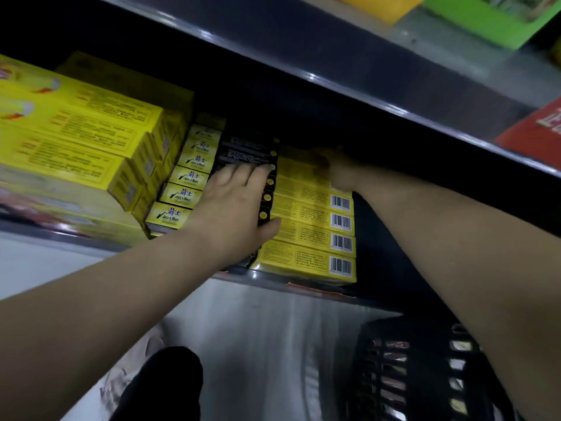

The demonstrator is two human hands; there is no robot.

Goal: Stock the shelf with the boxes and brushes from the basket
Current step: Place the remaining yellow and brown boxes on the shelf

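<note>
At five o'clock, nearest of all, stands the black basket [425, 375]; pale and reddish packs show through its slots, too dim to name. At seven o'clock a dark knee [170, 381] juts over the pale floor. Farther in, at the centre, the left hand [233, 208] lies flat with straight fingers on a row of black boxes [243, 153], its thumb touching the neighbouring row of yellow boxes with barcodes [309, 226], which sit just beside the black ones toward three o'clock on the shelf [318, 291]. The right hand [337, 171] reaches to the back end of that yellow row at about one o'clock, blurred and in shadow, so I cannot tell whether it grips anything. Toward nine o'clock small yellow boxes [182, 194] touch the black row, and beyond them lie large yellow boxes [76, 147]. Farthest, the upper shelf [334, 86] carries a green tray [485, 19] at one o'clock and a red box [534, 129] at two.
</note>
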